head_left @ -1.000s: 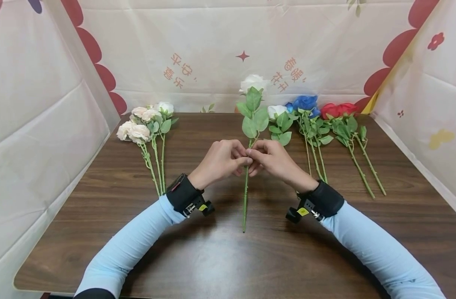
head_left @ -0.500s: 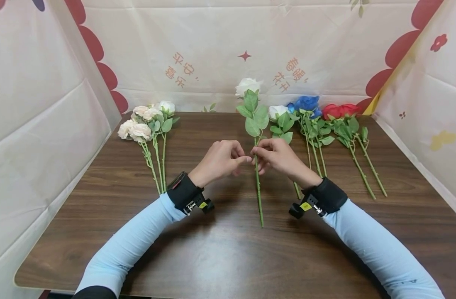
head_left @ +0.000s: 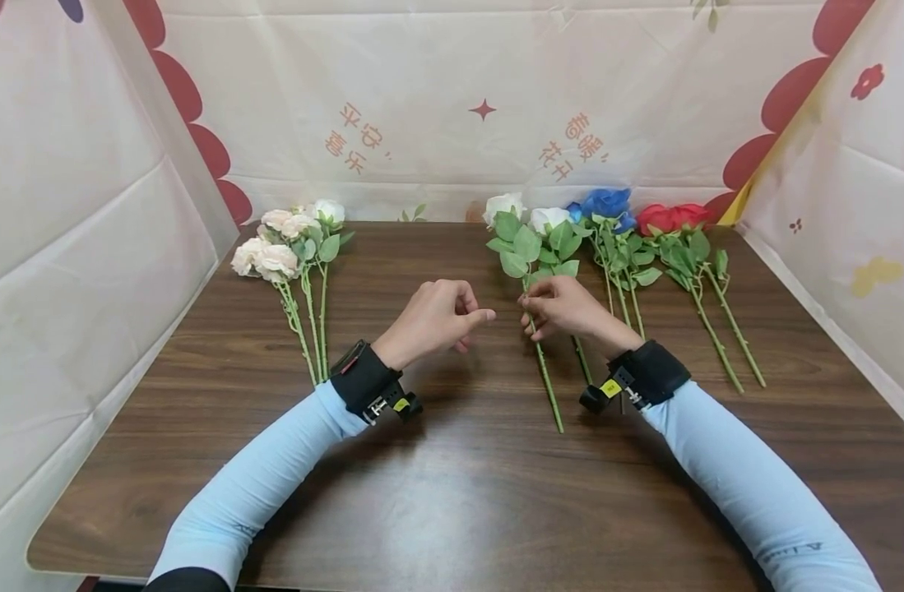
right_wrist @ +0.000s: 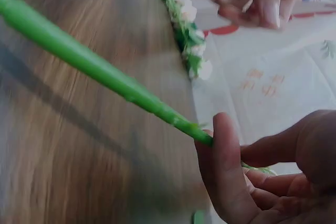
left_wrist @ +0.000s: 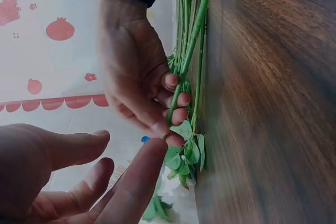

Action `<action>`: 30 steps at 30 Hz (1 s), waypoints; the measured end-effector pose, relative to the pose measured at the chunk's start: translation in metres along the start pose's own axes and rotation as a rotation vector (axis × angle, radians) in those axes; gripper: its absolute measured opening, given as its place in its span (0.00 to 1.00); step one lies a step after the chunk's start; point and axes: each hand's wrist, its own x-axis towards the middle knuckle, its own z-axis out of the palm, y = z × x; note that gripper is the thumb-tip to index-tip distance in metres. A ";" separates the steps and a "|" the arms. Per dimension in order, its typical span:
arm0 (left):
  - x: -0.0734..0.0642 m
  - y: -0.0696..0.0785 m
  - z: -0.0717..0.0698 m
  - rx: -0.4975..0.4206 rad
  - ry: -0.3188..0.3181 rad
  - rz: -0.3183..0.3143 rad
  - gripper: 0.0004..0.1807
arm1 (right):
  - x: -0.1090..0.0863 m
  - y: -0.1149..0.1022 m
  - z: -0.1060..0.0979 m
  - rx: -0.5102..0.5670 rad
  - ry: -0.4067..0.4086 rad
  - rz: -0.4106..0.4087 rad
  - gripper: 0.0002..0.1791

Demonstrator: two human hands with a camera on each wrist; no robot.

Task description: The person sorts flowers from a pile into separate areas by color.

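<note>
My right hand (head_left: pixel 566 311) pinches the green stem of a white rose (head_left: pixel 503 209) between thumb and fingers. The rose slants over the table, bloom to the back and stem end (head_left: pixel 558 423) towards the front right. In the right wrist view its stem (right_wrist: pixel 105 72) runs across the picture, with a shadow on the wood below. Just right of it lies a second white rose (head_left: pixel 549 219), partly covered by my right hand. My left hand (head_left: pixel 438 321) is held over the middle of the table with thumb and fingers apart, holding nothing.
Pale pink and white flowers (head_left: pixel 277 247) lie at the left back. Blue roses (head_left: pixel 605 205) and red roses (head_left: pixel 672 218) lie at the right back, stems forward. A printed cloth (head_left: pixel 422 82) hangs behind the brown table (head_left: pixel 437 510) and along its sides.
The left fingers have come off the stem. My right hand has carried the white rose right and lowered it beside the other white rose, tilting its stem end rightward.
</note>
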 end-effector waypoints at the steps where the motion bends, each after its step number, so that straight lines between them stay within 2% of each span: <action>1: 0.000 0.000 0.000 0.000 -0.001 -0.003 0.15 | 0.001 0.002 -0.002 -0.001 0.003 0.010 0.16; 12: 0.002 -0.002 0.000 0.021 0.004 -0.021 0.15 | 0.004 0.018 -0.012 -0.089 0.099 0.024 0.16; 19: 0.002 -0.003 0.000 0.043 0.004 -0.035 0.15 | 0.005 0.022 -0.012 -0.077 0.127 0.057 0.25; 30: 0.003 -0.005 0.001 0.055 0.000 -0.038 0.14 | 0.003 0.021 -0.012 -0.080 0.132 0.057 0.25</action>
